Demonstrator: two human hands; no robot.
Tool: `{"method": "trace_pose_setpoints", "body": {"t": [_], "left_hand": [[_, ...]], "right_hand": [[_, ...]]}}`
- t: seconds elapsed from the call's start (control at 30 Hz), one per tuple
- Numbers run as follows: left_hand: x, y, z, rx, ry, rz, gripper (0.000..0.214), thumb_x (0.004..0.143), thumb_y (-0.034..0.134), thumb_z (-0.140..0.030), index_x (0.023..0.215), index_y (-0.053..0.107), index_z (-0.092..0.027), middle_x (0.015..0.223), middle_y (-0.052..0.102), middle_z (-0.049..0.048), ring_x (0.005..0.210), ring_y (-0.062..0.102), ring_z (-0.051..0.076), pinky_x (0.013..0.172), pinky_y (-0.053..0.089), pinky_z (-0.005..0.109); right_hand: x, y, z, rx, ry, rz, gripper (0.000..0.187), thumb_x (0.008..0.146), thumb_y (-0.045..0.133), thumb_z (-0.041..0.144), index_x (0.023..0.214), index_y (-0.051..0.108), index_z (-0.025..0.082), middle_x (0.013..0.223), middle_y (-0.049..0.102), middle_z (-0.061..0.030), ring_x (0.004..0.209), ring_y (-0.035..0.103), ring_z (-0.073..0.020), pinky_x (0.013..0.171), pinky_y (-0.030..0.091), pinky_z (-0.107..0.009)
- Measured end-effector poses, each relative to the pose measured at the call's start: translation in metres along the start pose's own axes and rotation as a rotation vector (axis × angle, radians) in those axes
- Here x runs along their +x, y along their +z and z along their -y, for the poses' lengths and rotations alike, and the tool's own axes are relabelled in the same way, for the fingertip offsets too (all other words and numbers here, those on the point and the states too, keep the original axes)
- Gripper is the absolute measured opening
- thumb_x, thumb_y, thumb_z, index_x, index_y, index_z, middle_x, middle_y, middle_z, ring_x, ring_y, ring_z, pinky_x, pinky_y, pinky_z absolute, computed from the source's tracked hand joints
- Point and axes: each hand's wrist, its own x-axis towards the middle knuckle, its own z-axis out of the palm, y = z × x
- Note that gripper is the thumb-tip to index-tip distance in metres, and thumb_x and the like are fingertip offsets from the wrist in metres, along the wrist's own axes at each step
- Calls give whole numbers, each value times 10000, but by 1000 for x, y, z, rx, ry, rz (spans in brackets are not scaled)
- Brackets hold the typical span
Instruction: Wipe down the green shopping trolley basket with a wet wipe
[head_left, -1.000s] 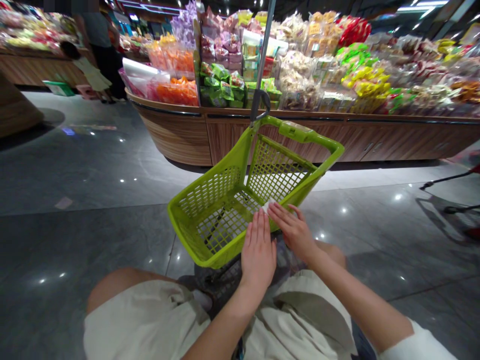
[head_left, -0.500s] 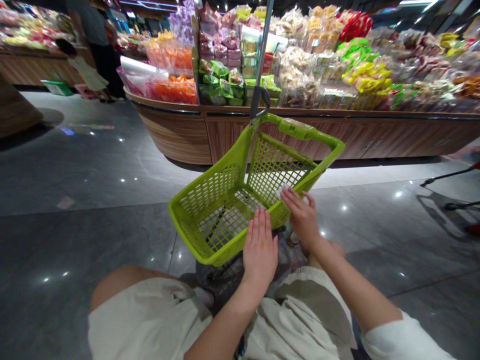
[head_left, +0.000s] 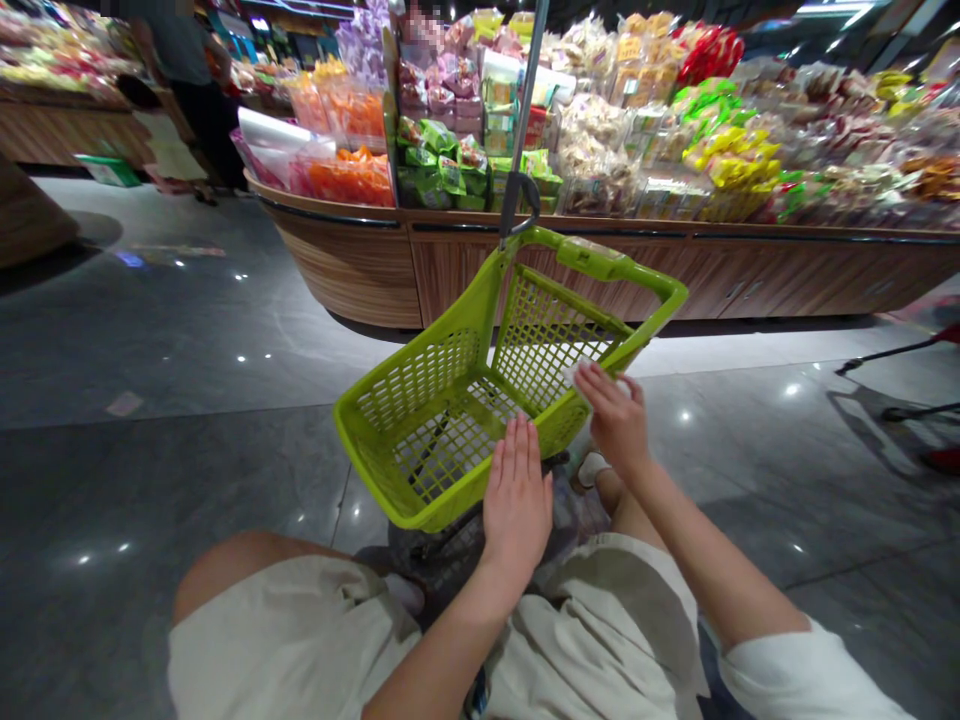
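A lime-green plastic shopping cart (head_left: 442,345) stands before my knees, its slotted basket tilted slightly in view and nothing visible inside. My left hand (head_left: 517,500) lies flat over the near rim, fingers stretched out together and holding nothing. Farther along the same rim, toward the handle, my right hand (head_left: 615,408) presses a white tissue (head_left: 571,374) against the green plastic. Most of the tissue is hidden under the fingers. The cart's handle (head_left: 596,258) is at its far right end, beside a grey upright pole (head_left: 525,110).
Behind the cart runs a wood-panelled display counter (head_left: 457,275) heaped with bagged snacks (head_left: 592,130). Two people (head_left: 184,90) stand at the far left near a green box (head_left: 109,170). Part of another cart (head_left: 892,350) shows at the right edge, on the grey tiled floor (head_left: 225,450).
My right hand has slid with the tissue along the rim, a little up and to the right. My left hand stays on the rim almost unmoved.
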Motion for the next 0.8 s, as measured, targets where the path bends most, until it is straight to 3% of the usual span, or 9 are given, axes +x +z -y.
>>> {"method": "trace_pose_setpoints", "body": {"t": [0.1, 0.17, 0.27, 0.33, 0.4, 0.5, 0.67, 0.73, 0.8], "left_hand": [[0, 2, 1, 9, -3, -4, 827, 957, 501, -332, 1548, 25, -4, 1646, 115, 176, 1540, 114, 278, 1252, 233, 442], [-1, 2, 2, 8, 1, -7, 830, 958, 497, -331, 1551, 7, -19, 1649, 116, 167, 1541, 106, 270, 1252, 234, 438], [-2, 2, 5, 3, 11, -7, 800, 973, 464, -339, 1556, 9, -35, 1652, 113, 160, 1540, 111, 262, 1249, 241, 430], [-2, 1, 5, -2, 12, -8, 791, 977, 454, -337, 1556, 4, -40, 1652, 106, 158, 1541, 110, 259, 1248, 244, 430], [-2, 1, 3, -10, 8, -13, 799, 976, 455, -338, 1556, -12, -46, 1652, 102, 157, 1541, 105, 257, 1249, 244, 433], [-1, 2, 0, -20, -2, -20, 828, 970, 468, -341, 1550, -41, -40, 1651, 98, 162, 1542, 100, 259, 1250, 242, 436], [-1, 2, 0, 8, -2, -5, 848, 945, 509, -292, 1545, -22, -14, 1650, 102, 161, 1543, 93, 266, 1255, 227, 433], [-1, 1, 2, 14, 1, 4, 843, 945, 510, -296, 1548, -9, -18, 1651, 108, 160, 1542, 100, 267, 1253, 231, 432], [-2, 1, 4, 9, 3, 2, 831, 956, 493, -321, 1554, -11, -37, 1651, 117, 159, 1541, 114, 262, 1248, 245, 434]], "right_hand": [[-15, -1, 45, 120, -178, 110, 635, 854, 423, 11, 1455, 468, 211, 1451, 564, -81, 1381, 498, -177, 1141, 298, -388], [-16, -3, 44, 144, -238, 152, 625, 874, 423, 26, 1460, 458, 239, 1452, 564, -63, 1372, 506, -168, 1168, 255, -398], [-5, -4, -5, 76, -194, 89, 642, 857, 416, -2, 1427, 494, 282, 1415, 602, -35, 1320, 561, -162, 1175, 219, -412], [6, -3, -44, -11, -52, -17, 646, 827, 427, -14, 1386, 542, 289, 1394, 620, -32, 1299, 581, -180, 1169, 218, -427], [13, -1, -62, -75, 83, -86, 631, 809, 430, -16, 1348, 582, 275, 1378, 633, -45, 1297, 585, -203, 1156, 233, -445], [9, 1, -33, -72, 109, -79, 614, 809, 415, -19, 1339, 593, 237, 1358, 647, -73, 1304, 579, -215, 1134, 271, -447], [-15, -3, 63, 130, -137, 118, 638, 838, 411, 8, 1441, 482, 206, 1447, 568, -80, 1374, 505, -176, 1142, 298, -395], [-17, -5, 65, 159, -195, 149, 636, 853, 410, 18, 1450, 469, 229, 1451, 564, -68, 1368, 512, -174, 1166, 258, -411], [-11, -6, 40, 139, -232, 167, 652, 849, 417, 12, 1448, 470, 265, 1437, 579, -48, 1344, 538, -175, 1186, 209, -431]]}}
